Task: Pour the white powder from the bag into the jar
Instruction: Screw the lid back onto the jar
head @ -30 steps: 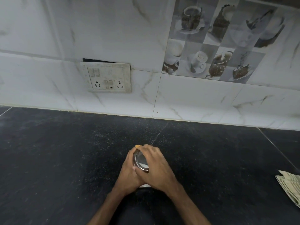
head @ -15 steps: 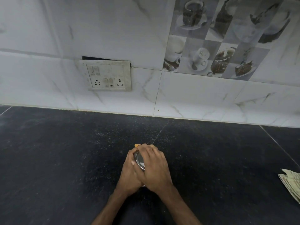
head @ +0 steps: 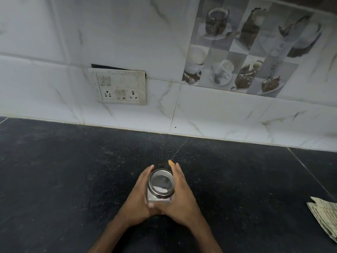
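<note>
Right grip (head: 180, 194) has come off the top of the jar (head: 160, 185), which it covered half a second ago. It now lies along the jar's right side, fingers straight and pressed to the glass. Left grip (head: 139, 196) is unchanged: wrapped round the jar's left side, thumb at the near face.

The jar stands on the tabletop (head: 73, 179) between the two grips, its metal-rimmed top now exposed. White powder (head: 159, 189) shows inside; the fill level cannot be judged. Whether a clear lid sits in that rim or the mouth is open cannot be told.

Judgement: the top has just been worked — either opened for pouring or closed after it.

No bag is identifiable in view. A small orange item (head: 170, 162) lies just beyond the right fingertips — unidentified. A folded striped cloth (head: 324, 214) lies well to the right of the right grip.
</note>
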